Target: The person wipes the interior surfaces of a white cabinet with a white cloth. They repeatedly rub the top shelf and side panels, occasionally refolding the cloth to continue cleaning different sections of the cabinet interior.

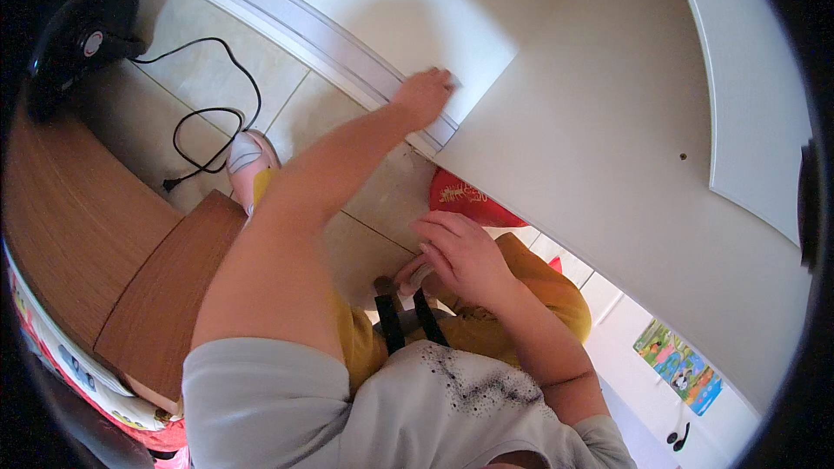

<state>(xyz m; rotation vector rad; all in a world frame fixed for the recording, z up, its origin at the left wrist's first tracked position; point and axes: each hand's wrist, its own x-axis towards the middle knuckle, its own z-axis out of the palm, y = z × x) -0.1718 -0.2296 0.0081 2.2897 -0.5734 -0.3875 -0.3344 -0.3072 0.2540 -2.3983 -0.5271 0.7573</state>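
Note:
My left hand (427,98) reaches over a sliding-door track (339,32) onto the white bottom board (485,71) of a cabinet. Its fingers are bent down near the corner where the board meets a white upright panel (586,111). The fingertips are blurred, so whether they hold something small is hidden. My right hand (466,260) hangs in front of my body with loosely bent fingers, and nothing shows in it. Beyond it, a red item with gold print (466,198) lies on the floor beside the panel's edge.
On the tiled floor (280,98) a black cable with a plug (244,75) runs from a black round-based appliance (98,32). Brown wooden furniture (176,273) stands close on my left. My pink shoe (244,163) is near the cable. A colourful picture (681,365) is at lower right.

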